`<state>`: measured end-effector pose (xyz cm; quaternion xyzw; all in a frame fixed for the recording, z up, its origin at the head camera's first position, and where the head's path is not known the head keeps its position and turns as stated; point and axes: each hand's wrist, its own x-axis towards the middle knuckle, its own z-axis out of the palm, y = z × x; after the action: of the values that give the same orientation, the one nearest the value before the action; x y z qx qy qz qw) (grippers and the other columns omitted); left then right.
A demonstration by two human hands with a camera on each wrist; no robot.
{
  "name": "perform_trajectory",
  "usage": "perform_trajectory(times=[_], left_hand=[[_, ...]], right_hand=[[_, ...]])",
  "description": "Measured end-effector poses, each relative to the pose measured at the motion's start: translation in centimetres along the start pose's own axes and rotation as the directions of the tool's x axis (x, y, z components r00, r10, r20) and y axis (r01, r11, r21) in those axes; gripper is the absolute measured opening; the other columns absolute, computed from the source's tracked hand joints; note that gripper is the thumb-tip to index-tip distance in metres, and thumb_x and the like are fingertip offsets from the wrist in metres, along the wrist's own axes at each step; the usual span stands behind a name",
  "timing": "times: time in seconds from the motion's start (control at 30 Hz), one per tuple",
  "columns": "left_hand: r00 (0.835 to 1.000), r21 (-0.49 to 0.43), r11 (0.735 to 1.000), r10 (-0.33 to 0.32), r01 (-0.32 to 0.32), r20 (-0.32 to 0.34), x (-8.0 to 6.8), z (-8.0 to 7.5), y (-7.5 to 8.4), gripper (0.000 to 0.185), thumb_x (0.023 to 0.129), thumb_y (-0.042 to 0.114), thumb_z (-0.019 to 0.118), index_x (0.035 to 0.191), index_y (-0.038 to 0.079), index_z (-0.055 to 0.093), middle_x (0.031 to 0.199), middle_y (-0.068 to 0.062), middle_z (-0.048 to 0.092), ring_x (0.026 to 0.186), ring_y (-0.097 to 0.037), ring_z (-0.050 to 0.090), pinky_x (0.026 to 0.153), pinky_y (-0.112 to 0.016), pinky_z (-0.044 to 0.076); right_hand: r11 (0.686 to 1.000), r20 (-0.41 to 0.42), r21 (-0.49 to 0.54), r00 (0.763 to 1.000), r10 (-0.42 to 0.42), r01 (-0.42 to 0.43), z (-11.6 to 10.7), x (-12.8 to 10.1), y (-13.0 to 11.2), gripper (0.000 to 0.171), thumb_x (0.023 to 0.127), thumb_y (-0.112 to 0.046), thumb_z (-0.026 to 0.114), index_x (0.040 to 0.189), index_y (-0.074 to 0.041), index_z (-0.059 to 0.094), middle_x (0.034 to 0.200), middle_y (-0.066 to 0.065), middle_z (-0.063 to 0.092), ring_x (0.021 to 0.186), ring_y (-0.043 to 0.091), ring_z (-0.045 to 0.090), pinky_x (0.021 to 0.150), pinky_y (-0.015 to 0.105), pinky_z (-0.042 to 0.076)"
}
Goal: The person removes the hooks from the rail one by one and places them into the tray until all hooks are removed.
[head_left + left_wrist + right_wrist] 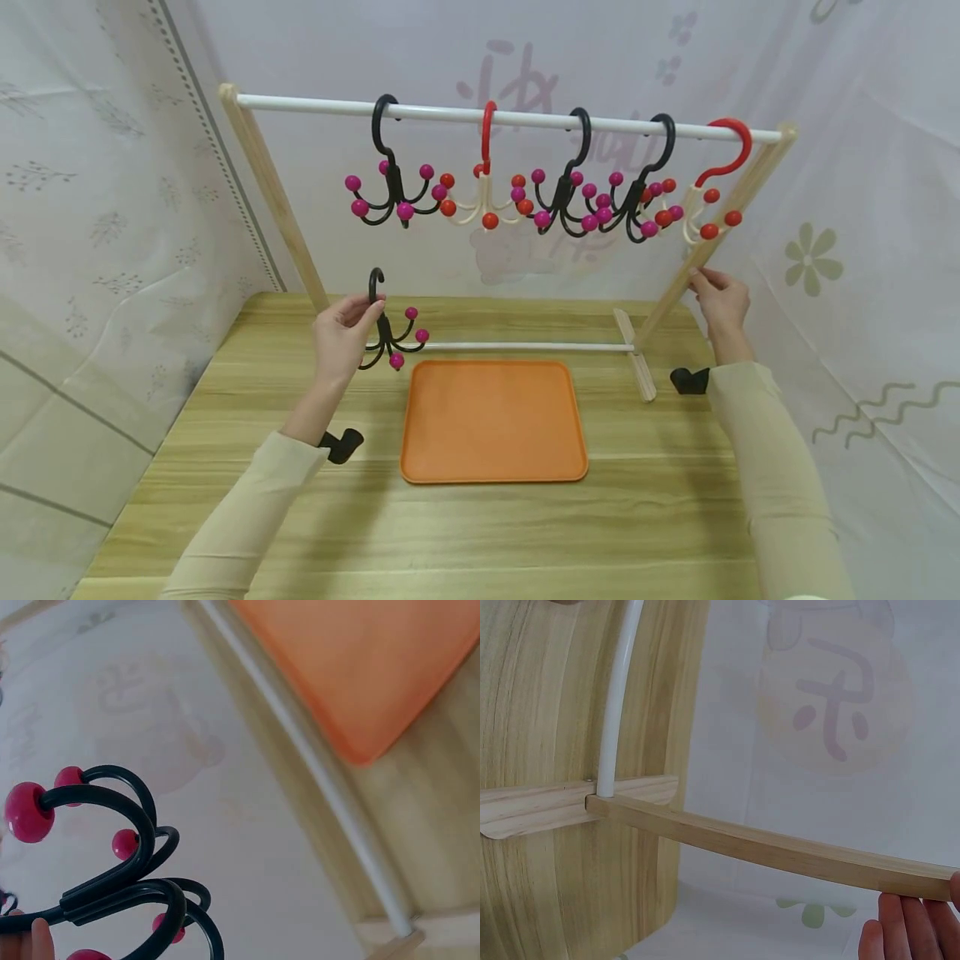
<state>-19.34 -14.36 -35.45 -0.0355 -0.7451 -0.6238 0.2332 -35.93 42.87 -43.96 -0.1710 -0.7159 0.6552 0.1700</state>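
Observation:
My left hand [345, 333] pinches the neck of a black multi-arm hook hanger [385, 329] with pink ball tips, held upright left of the rack's middle and below the top rail. In the left wrist view the hanger's curved arms [142, 817] fan out past the fingertips. On the right, my right hand [722, 302] grips the rack's wooden side post [675, 287]; the right wrist view shows its fingers [911, 930] against the post. From the white top rail [450, 113] hang several similar hangers, black ones [395, 183] and red-hooked cream ones [485, 187].
An orange tray [493, 421] lies on the wooden table [480, 533] in front of the rack. The lower white rod [525, 346] runs behind it to the right wooden foot [637, 358]. A printed cloth [562, 250] hangs behind.

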Motion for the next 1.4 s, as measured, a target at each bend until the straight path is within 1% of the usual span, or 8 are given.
perform_trajectory(times=[0.13,0.23,0.5,0.57,0.73,0.87,1.17,1.4], left_hand=[[1.000,0.025,1.000,0.002,-0.003,0.023,-0.4,0.7,-2.7,0.019,0.082,0.010,0.064,0.094,-0.004,0.065,0.090,-0.014,0.065,0.079,-0.006,0.061,0.071,-0.019,0.046],[0.999,0.043,0.999,0.011,-0.013,0.049,-1.0,1.3,-4.2,0.020,0.082,0.012,0.063,0.095,-0.003,0.064,0.091,-0.014,0.065,0.083,-0.012,0.062,0.072,-0.021,0.046],[0.995,0.051,0.998,-0.044,0.040,0.091,-2.8,2.7,-7.1,0.023,0.083,0.018,0.063,0.094,-0.002,0.064,0.087,-0.014,0.065,0.083,-0.024,0.062,0.070,-0.022,0.047],[0.994,0.042,0.998,-0.053,0.050,0.093,-3.1,3.1,-7.6,0.020,0.082,0.015,0.063,0.093,-0.002,0.065,0.087,-0.014,0.065,0.082,-0.025,0.062,0.069,-0.022,0.047],[0.993,0.042,0.997,-0.070,0.066,0.096,-3.9,4.1,-8.4,0.016,0.082,0.012,0.063,0.092,0.000,0.065,0.087,-0.011,0.065,0.080,-0.023,0.062,0.065,-0.022,0.047],[0.990,0.032,0.994,-0.107,0.105,0.096,-4.5,4.8,-9.2,0.016,0.082,0.012,0.063,0.093,0.000,0.065,0.086,-0.011,0.066,0.080,-0.026,0.061,0.064,-0.022,0.047],[0.985,-0.023,0.987,-0.154,0.157,0.080,-5.4,6.1,-11.0,0.017,0.082,0.012,0.064,0.091,-0.002,0.065,0.085,-0.017,0.065,0.081,-0.033,0.061,0.068,-0.040,0.048],[0.983,-0.012,0.986,-0.164,0.166,0.088,-5.9,7.0,-11.8,0.018,0.081,0.009,0.064,0.092,-0.006,0.064,0.087,-0.020,0.063,0.080,-0.029,0.061,0.066,-0.040,0.049]], right_hand=[[0.999,-0.012,-0.025,0.999,-0.029,0.029,-1.4,5.0,4.7,0.041,0.070,-0.038,0.072,0.106,-0.020,0.066,0.093,-0.001,0.066,0.082,0.010,0.062,0.062,0.017,0.046],[0.998,-0.012,-0.057,0.999,-0.042,0.042,-1.6,5.4,5.1,0.044,0.066,-0.045,0.072,0.104,-0.023,0.066,0.091,-0.004,0.066,0.081,0.007,0.061,0.062,0.015,0.045],[0.987,-0.020,-0.157,1.000,0.010,-0.013,1.2,-5.3,-4.9,0.041,0.080,-0.033,0.064,0.114,-0.010,0.060,0.096,0.003,0.065,0.086,0.011,0.061,0.075,0.025,0.044],[0.996,-0.006,-0.090,1.000,0.005,-0.006,1.1,-5.3,-4.8,0.036,0.079,-0.028,0.066,0.110,-0.009,0.062,0.094,0.004,0.065,0.084,0.011,0.061,0.073,0.024,0.044],[0.999,0.000,0.039,1.000,-0.013,0.013,-0.4,1.1,0.9,0.031,0.071,-0.025,0.075,0.099,-0.016,0.068,0.083,0.000,0.067,0.075,0.009,0.063,0.064,0.021,0.046],[0.998,0.018,0.062,1.000,-0.005,0.003,-0.9,2.6,2.0,0.030,0.074,-0.019,0.073,0.101,-0.010,0.067,0.083,0.005,0.067,0.075,0.013,0.063,0.062,0.021,0.046],[0.999,-0.023,0.032,1.000,-0.007,0.007,-0.2,-0.2,0.0,0.032,0.073,-0.024,0.073,0.102,-0.011,0.067,0.083,0.004,0.067,0.075,0.011,0.063,0.062,0.019,0.046],[0.984,-0.030,-0.176,0.999,-0.020,0.014,2.1,-8.7,-7.4,0.047,0.081,-0.033,0.062,0.117,-0.003,0.057,0.077,-0.012,0.065,0.076,0.002,0.060,0.066,0.016,0.043]])
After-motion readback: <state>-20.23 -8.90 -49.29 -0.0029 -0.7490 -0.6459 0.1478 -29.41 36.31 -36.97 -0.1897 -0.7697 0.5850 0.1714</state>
